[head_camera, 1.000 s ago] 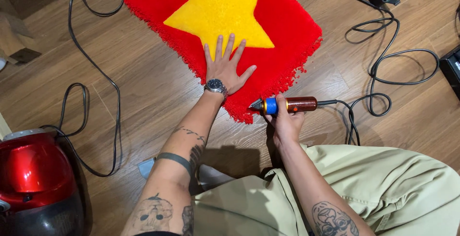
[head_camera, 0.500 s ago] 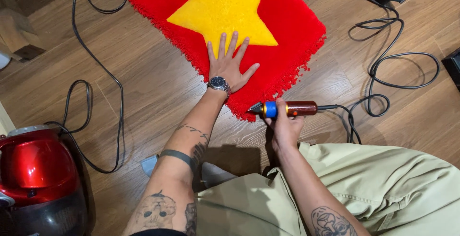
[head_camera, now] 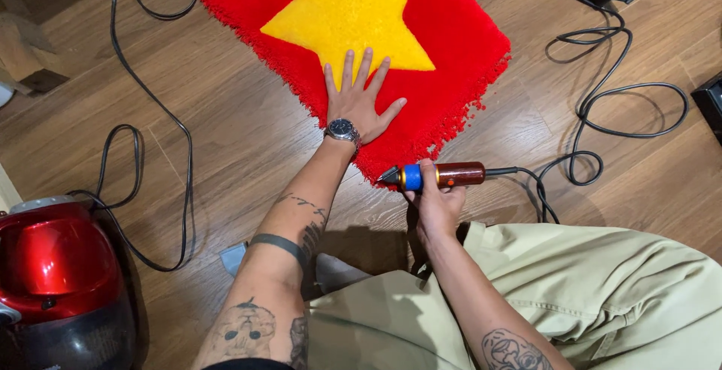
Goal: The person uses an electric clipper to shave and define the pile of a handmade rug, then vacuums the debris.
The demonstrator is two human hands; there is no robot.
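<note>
Sideways, the handheld tool (tip leftward) apparently meets the rug corner.

One tufted rug lies on the wooden floor, red with one yellow star on it. Two hands are in view: the left hand and the right hand. One corded hand tool shows (blue band, reddish-brown body). One wristwatch is worn. One red vacuum cleaner sits near left. Black cables run at left and right; their exact count cannot be told.
</note>
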